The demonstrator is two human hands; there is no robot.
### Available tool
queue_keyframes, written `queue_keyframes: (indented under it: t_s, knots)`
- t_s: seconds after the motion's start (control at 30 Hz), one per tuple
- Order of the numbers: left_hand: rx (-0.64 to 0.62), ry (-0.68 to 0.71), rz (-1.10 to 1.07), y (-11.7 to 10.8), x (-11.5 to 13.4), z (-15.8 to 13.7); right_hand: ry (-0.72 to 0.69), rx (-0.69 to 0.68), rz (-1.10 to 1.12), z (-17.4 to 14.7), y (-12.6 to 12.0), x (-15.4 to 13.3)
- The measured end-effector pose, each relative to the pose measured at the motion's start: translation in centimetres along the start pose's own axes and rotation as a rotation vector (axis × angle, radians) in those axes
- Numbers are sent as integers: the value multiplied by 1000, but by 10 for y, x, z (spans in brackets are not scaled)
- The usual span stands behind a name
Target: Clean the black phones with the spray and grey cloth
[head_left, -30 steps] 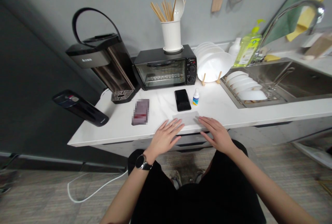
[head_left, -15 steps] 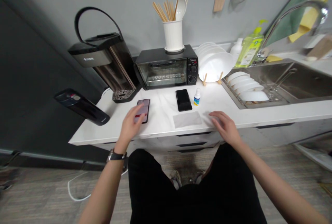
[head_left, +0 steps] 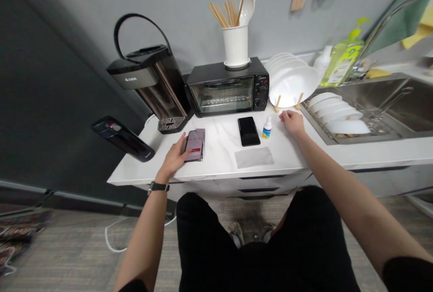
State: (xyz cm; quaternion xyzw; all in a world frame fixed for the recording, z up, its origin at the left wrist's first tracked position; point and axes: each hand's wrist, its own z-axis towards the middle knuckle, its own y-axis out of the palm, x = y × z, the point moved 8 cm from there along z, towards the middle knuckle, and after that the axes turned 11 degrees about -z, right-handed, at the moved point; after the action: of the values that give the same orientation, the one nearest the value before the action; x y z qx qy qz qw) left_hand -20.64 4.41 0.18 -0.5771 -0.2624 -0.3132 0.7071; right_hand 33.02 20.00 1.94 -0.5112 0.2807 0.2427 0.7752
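Left hand on phone (screen lit)

Black toaster oven at the back of the white bench, middle of the frame. White pot on top of it, full of chopsticks and a spoon. Big black water boiler to the left, with a tall round handle. Black bottle lying at the left edge. Black phone flat in the middle, grey cloth just below it. White plates standing in a rack to the right. More plates by the sink. Green soap bottle at the upper right.
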Motion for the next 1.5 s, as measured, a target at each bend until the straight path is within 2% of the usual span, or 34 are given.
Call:
queue_keyframes:
  t_s: [0.17, 0.8, 1.5]
  knots:
    - [-3, 44, 46, -1, 1, 2, -1, -11, 14, -6, 4, 7]
    - [-13, 7, 47, 0, 15, -3, 22, -59, -35, -9, 5, 3]
    - [7, 19, -16, 1, 10, -2, 15, -65, -47, -8, 6, 4]
